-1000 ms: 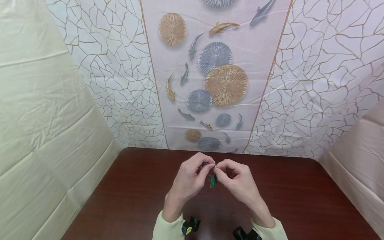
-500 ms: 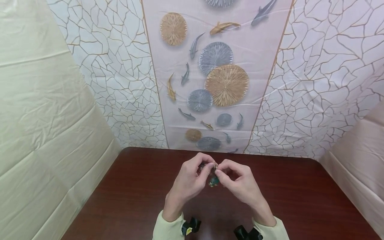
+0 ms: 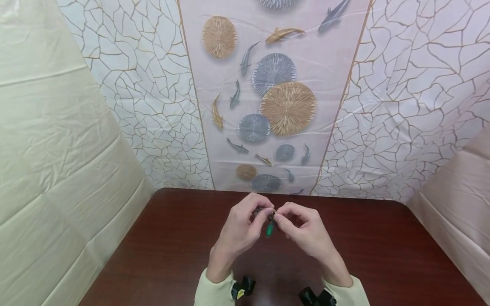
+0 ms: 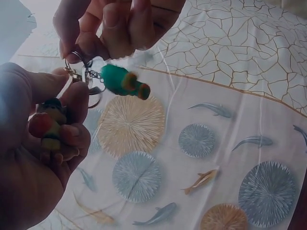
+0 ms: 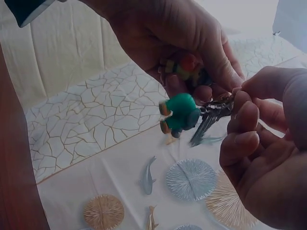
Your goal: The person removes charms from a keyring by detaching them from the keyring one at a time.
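My left hand (image 3: pixel 239 225) and right hand (image 3: pixel 306 231) meet above the table, fingertips almost touching. Between them a split key ring (image 4: pixel 78 56) is pinched by the right thumb and fingers. In the left wrist view, the left thumb and forefinger pinch the metal clasp of a keychain. Its small yellow figurine (image 4: pixel 51 127), with a red round part, sits in the left fingers. A green figurine (image 5: pixel 182 112) with orange feet dangles from a short chain by the ring. Dark metal pieces (image 5: pixel 208 122) hang beside it; fingertips hide part of the ring.
Below the hands spreads a dark red-brown table (image 3: pixel 153 255). A patterned cloth (image 3: pixel 287 106) with fish and round motifs hangs behind its far edge. Cream cloths (image 3: pixel 57 170) drape along both sides.
The green figurine has swung and turned on its chain, now hanging slightly further left than a second ago. Both hands stay almost in place, with only small finger movements at the ring.
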Tool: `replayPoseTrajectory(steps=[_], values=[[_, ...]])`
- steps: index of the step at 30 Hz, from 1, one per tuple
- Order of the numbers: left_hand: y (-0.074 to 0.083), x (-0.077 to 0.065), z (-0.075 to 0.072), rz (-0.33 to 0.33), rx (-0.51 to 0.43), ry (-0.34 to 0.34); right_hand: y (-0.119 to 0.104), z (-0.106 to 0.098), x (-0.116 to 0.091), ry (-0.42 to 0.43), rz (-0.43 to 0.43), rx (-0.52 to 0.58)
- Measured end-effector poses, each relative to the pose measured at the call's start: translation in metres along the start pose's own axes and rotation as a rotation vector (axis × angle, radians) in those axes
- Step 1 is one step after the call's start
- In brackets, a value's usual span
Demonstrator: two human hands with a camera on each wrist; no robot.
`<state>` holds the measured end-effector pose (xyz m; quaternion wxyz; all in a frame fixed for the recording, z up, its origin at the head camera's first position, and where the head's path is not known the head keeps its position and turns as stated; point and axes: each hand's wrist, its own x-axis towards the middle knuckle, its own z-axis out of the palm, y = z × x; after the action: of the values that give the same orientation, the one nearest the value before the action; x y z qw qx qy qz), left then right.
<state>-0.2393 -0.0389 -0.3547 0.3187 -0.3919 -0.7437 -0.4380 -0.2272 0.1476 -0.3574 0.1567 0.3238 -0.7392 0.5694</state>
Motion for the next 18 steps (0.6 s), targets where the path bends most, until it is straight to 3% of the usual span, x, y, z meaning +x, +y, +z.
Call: replayPoseTrajectory(steps=[7, 11, 18], values=[[-0.0018, -0.002, -0.001, -0.035, -0.007, 0.004, 0.0026, 0.0017, -0.0001, 0.0, -0.091, 0.009], [-0.0018, -0.0019, 0.0002, -0.042, -0.008, -0.011, 0.0008, 0.0021, -0.0008, 0.01, -0.044, -0.003], [-0.0012, -0.0014, 0.002, 0.002, 0.023, -0.021, -0.0019, 0.0034, 0.0014, 0.025, 0.022, 0.004]])
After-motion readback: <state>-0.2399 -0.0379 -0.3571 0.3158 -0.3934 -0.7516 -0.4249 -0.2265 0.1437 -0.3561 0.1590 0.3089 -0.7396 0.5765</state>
